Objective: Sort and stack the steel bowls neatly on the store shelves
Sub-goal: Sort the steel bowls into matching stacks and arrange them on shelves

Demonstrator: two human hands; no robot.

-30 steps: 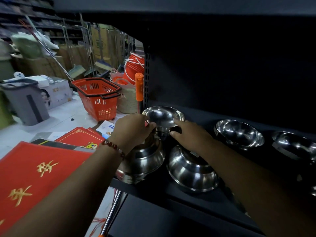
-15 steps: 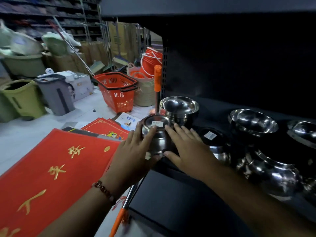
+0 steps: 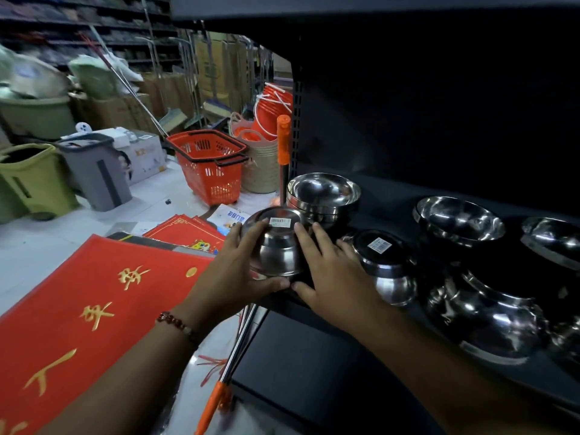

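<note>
You've got an upturned steel bowl [image 3: 276, 243] cupped between both hands at the near left corner of the shelf [image 3: 392, 202], barcode sticker up. Your left hand [image 3: 233, 277] wraps its left side, your right hand [image 3: 329, 271] presses on the right, thumbs meeting under the rim. It looks like the placing step: seating this one. Just right sits another upturned bowl [image 3: 384, 265]; just behind, a stack of upright bowls [image 3: 323, 196]. Next, I'd say, square the bowl up, let go, and reach for a matching size.
</note>
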